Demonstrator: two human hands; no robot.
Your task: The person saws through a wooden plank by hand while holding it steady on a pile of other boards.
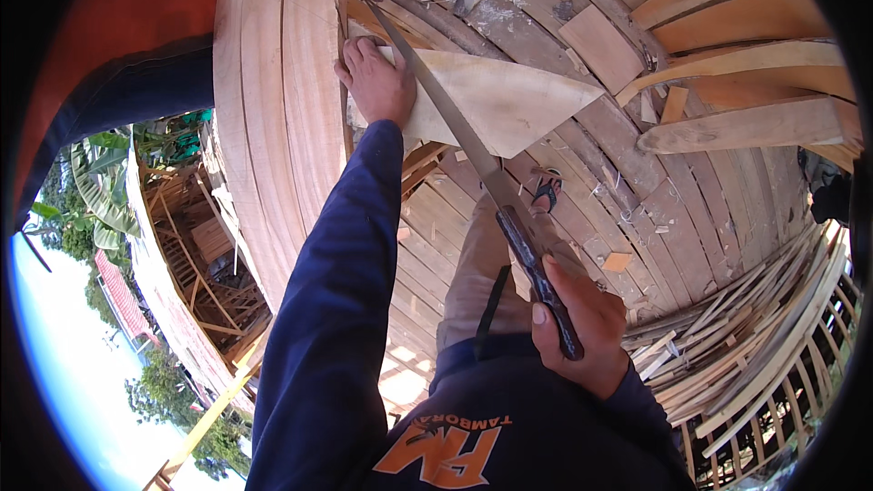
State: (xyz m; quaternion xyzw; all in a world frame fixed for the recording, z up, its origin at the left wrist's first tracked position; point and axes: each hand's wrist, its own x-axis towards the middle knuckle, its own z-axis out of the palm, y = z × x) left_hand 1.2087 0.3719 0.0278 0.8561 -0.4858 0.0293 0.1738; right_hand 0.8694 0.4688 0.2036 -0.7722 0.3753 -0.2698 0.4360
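Observation:
A pale, thin wooden board (514,95), tapering to a point at its right end, lies at the edge of the thick curved planks. My left hand (378,82) holds down its left end, the fingers bent against the wood. My right hand (584,332) is wrapped round the dark handle of a handsaw (459,125). Its long, narrowing blade runs up and left across the board, passing just right of my left hand, with the tip beyond the board's far edge. Whether the teeth are cutting into the wood cannot be made out.
Curved hull planking (264,82) rises on my left. Wood offcuts (602,45) and shavings lie on the plank floor (668,245). A thick beam (741,127) sits at right, above a stack of long strips (773,318). Another person's dark trouser leg (136,91) is at upper left.

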